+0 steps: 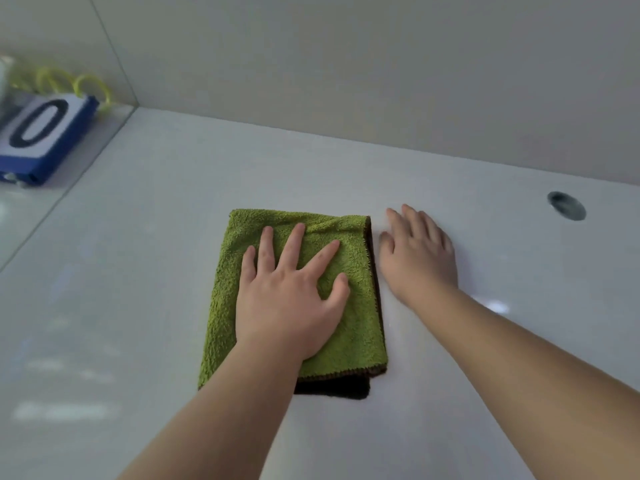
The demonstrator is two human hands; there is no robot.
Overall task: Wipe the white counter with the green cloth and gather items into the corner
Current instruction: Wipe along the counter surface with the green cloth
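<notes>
Closest to me are the two bare forearms, the left forearm coming in from the bottom middle and the right forearm from the bottom right, both reaching out over the white counter.

The left hand is planted palm-down on the green cloth. Its fingers are straight and fanned well apart, thumb out to the right, all lying flat on the terry. Not gripping or bunching it, just pressing.

The cloth is folded into a rectangle about mid-counter, with a dark brown layer peeking out under its near edge and along the right side.

The right hand lies flat on bare counter just right of the cloth, fingers straight and close together, holding nothing. The thumb is right by the cloth's edge, but it's a bit blurry so I can't tell if it touches.

Further back on the right there's a small round hole in the counter. Way off in the far left corner sits a blue block with a white face and a big black 0, with some yellow loops behind it against the pale wall.
</notes>
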